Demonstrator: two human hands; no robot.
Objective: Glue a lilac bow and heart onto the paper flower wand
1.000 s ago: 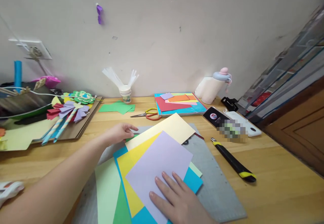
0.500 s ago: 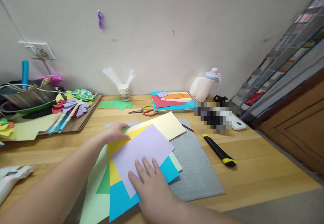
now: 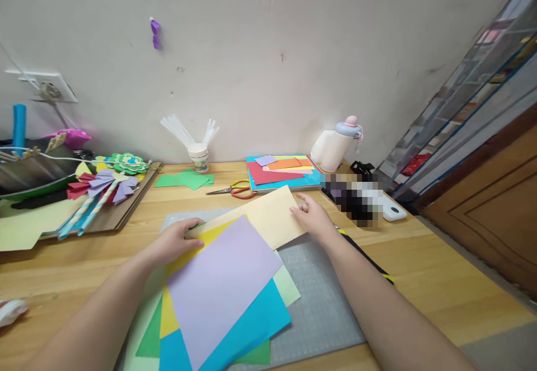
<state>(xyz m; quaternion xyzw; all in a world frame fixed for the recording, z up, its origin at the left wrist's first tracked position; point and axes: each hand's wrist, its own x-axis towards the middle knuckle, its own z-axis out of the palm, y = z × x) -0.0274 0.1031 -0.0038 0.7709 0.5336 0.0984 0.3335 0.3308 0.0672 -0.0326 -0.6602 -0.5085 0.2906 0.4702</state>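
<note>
Several coloured sheets lie fanned over a grey cutting mat (image 3: 323, 304). On top is a lilac sheet (image 3: 224, 287), with a blue sheet (image 3: 260, 315), a yellow sheet (image 3: 170, 309) and green ones showing beneath. My left hand (image 3: 178, 239) grips the upper left edge of the stack, thumb on top and fingers under it. At the far right corner of the cream sheet (image 3: 277, 214), my right hand (image 3: 312, 217) pinches the paper's edge between thumb and fingers.
Scissors (image 3: 232, 189), green paper pieces (image 3: 184, 179) and a cup of white sticks (image 3: 198, 158) stand or lie near the wall. Behind are a stack of coloured papers (image 3: 285, 178) and a bottle (image 3: 335, 147). A black cutter (image 3: 369, 256) lies partly behind my right forearm. Paper flowers (image 3: 111, 183) are at left.
My right hand has moved off the lilac sheet, up and right to the cream sheet's corner, and taken hold of it. The lilac and blue sheets have shifted down and left in view.
</note>
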